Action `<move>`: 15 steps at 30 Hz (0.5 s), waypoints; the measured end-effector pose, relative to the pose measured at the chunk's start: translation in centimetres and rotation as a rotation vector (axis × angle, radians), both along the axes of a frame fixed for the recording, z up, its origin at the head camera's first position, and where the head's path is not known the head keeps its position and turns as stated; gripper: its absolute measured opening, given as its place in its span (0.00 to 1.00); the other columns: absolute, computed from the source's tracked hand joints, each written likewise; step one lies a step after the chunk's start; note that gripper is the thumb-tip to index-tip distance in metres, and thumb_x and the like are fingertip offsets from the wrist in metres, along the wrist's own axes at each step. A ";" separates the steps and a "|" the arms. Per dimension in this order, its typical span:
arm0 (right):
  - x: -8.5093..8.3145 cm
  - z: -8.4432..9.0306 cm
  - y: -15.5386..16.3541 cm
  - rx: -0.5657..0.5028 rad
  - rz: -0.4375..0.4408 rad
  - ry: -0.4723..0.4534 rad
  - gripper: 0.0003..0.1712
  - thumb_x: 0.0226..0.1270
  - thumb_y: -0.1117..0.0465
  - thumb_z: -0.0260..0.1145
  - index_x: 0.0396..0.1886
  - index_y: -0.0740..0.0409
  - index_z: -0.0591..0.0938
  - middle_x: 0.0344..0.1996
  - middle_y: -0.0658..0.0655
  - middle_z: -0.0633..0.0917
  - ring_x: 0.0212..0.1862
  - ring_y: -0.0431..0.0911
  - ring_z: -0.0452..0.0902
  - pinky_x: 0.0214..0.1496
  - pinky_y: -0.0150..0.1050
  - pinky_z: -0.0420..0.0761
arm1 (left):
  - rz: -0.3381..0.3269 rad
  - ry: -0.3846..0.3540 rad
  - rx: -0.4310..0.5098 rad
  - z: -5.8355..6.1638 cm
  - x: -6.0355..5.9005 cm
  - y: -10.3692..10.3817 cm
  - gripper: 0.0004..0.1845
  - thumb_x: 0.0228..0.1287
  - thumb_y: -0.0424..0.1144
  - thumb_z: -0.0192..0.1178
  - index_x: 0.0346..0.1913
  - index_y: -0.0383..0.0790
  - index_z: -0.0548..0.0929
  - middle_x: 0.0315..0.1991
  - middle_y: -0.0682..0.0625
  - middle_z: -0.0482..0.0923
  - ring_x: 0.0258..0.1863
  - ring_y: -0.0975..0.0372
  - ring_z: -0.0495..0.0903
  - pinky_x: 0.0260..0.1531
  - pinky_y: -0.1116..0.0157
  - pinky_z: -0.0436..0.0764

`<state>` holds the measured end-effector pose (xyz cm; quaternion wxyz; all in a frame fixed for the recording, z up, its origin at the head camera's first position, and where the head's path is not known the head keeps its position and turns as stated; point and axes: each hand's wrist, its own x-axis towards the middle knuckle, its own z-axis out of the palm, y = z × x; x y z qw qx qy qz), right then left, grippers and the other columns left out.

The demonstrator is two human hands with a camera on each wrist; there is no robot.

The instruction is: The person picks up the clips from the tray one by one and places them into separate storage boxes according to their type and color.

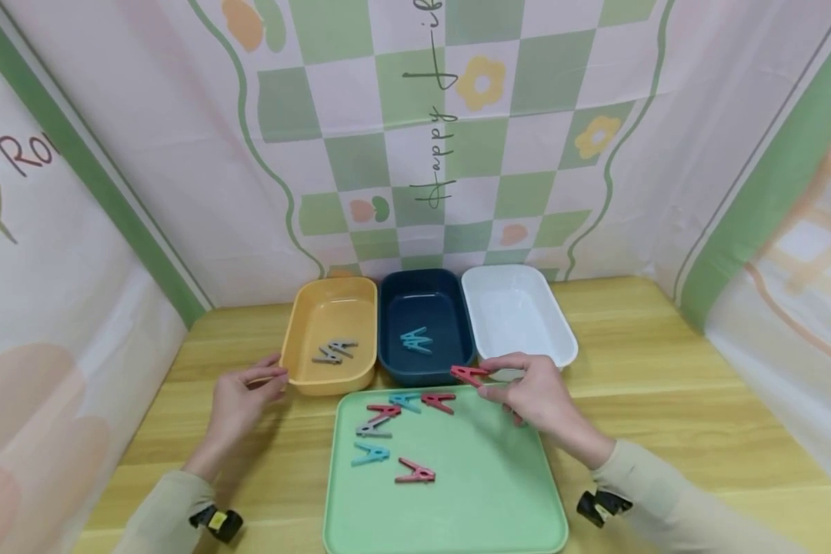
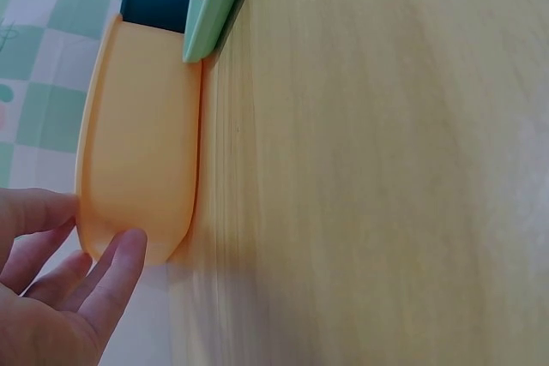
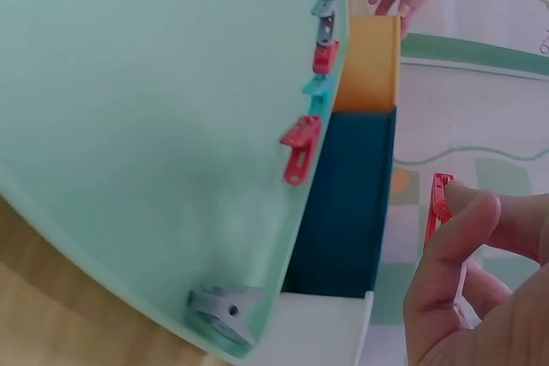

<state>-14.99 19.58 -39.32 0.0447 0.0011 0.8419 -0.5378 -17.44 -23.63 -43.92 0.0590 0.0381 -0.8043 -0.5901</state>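
My right hand point(image 1: 536, 391) pinches a red clothespin point(image 1: 468, 375) between thumb and fingertips. It is above the front of the dark blue bin point(image 1: 425, 380) and the white bin point(image 1: 563, 355). My left hand point(image 1: 241, 400) touches the front left corner of the yellow bin point(image 1: 327, 387) with nearly straight fingers. Two grey clothespins point(image 1: 335, 352) lie in the yellow bin, and light blue clothespins point(image 1: 416, 340) in the dark blue one. On the green tray point(image 1: 450, 508) are several red, blue and grey clothespins, among them a red one point(image 1: 415, 471).
The three bins stand side by side behind the tray, against a checkered cloth backdrop point(image 1: 450, 154). In the right wrist view, a grey clothespin point(image 3: 227, 310) lies in a tray corner. Wooden tabletop point(image 1: 665, 400) extends on both sides.
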 end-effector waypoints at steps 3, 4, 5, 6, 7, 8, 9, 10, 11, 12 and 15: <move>-0.2 0.5 0.3 -0.024 0.008 -0.012 0.22 0.60 0.66 0.81 0.55 0.63 0.88 0.15 0.58 0.82 0.11 0.50 0.70 0.11 0.36 0.71 | 0.000 -0.005 0.000 -0.1 0.0 0.0 0.11 0.69 0.24 0.67 0.51 0.20 0.86 0.68 0.35 0.76 0.45 0.59 0.90 0.45 0.63 0.92; -0.3 0.6 0.4 -0.030 0.009 -0.012 0.22 0.60 0.66 0.80 0.55 0.63 0.88 0.16 0.58 0.83 0.12 0.50 0.71 0.11 0.36 0.71 | 0.000 -0.004 0.001 -0.1 0.0 0.0 0.11 0.69 0.24 0.68 0.51 0.20 0.86 0.68 0.35 0.76 0.45 0.59 0.90 0.45 0.63 0.92; -0.4 0.8 0.5 -0.032 0.008 -0.011 0.22 0.61 0.66 0.80 0.56 0.63 0.88 0.19 0.58 0.84 0.12 0.50 0.71 0.12 0.36 0.73 | 0.001 -0.004 0.002 -0.1 0.0 0.0 0.11 0.69 0.24 0.68 0.51 0.20 0.86 0.69 0.35 0.76 0.45 0.59 0.90 0.45 0.63 0.92; -0.5 0.9 0.5 -0.035 0.007 -0.009 0.22 0.61 0.65 0.80 0.55 0.63 0.88 0.21 0.59 0.86 0.13 0.51 0.72 0.12 0.37 0.74 | 0.002 -0.004 0.002 -0.1 0.0 0.0 0.11 0.69 0.24 0.68 0.51 0.20 0.86 0.69 0.36 0.76 0.45 0.59 0.90 0.45 0.63 0.92; -0.6 1.0 0.6 -0.032 0.005 -0.007 0.22 0.61 0.65 0.80 0.55 0.63 0.88 0.24 0.59 0.87 0.13 0.51 0.72 0.12 0.37 0.75 | 0.004 -0.003 0.003 -0.1 0.0 0.0 0.11 0.69 0.24 0.68 0.51 0.20 0.86 0.69 0.36 0.76 0.45 0.60 0.90 0.45 0.63 0.92; -0.7 1.1 0.7 -0.030 0.003 -0.002 0.23 0.61 0.65 0.81 0.55 0.64 0.88 0.27 0.60 0.88 0.13 0.52 0.73 0.13 0.38 0.77 | 0.005 -0.001 0.003 -0.1 0.0 0.0 0.11 0.69 0.24 0.68 0.51 0.20 0.86 0.69 0.36 0.76 0.44 0.61 0.90 0.45 0.63 0.92; -0.8 1.2 0.8 -0.025 0.003 0.005 0.23 0.60 0.64 0.81 0.55 0.64 0.88 0.30 0.60 0.89 0.14 0.52 0.73 0.13 0.38 0.78 | 0.007 -0.001 0.003 -0.1 0.0 0.1 0.11 0.69 0.24 0.68 0.51 0.20 0.86 0.69 0.36 0.76 0.44 0.62 0.90 0.45 0.63 0.92; -1.0 1.4 0.9 -0.020 0.000 0.010 0.23 0.60 0.64 0.81 0.55 0.64 0.88 0.31 0.61 0.89 0.14 0.53 0.74 0.13 0.38 0.78 | 0.008 0.000 0.003 0.0 0.0 0.1 0.11 0.69 0.24 0.67 0.51 0.20 0.86 0.68 0.36 0.76 0.43 0.63 0.89 0.45 0.63 0.92; -1.1 1.4 1.0 -0.014 -0.003 0.016 0.23 0.60 0.63 0.82 0.55 0.64 0.89 0.32 0.61 0.90 0.14 0.53 0.74 0.13 0.38 0.78 | 0.009 -0.001 0.003 0.0 0.0 0.1 0.11 0.69 0.24 0.67 0.51 0.20 0.86 0.68 0.36 0.76 0.43 0.64 0.89 0.45 0.63 0.92; -1.2 1.5 1.1 -0.013 -0.005 0.020 0.23 0.60 0.63 0.82 0.54 0.64 0.89 0.32 0.61 0.90 0.14 0.54 0.74 0.13 0.38 0.78 | 0.011 -0.001 0.002 0.0 0.0 0.1 0.11 0.69 0.24 0.67 0.51 0.20 0.86 0.68 0.36 0.76 0.42 0.64 0.89 0.45 0.63 0.92; -1.7 1.8 1.4 -0.009 -0.018 0.024 0.23 0.60 0.63 0.82 0.54 0.64 0.89 0.27 0.61 0.88 0.14 0.51 0.72 0.13 0.37 0.77 | 0.011 -0.001 0.001 0.0 0.0 0.2 0.11 0.69 0.23 0.67 0.51 0.20 0.86 0.68 0.36 0.76 0.42 0.66 0.89 0.44 0.63 0.92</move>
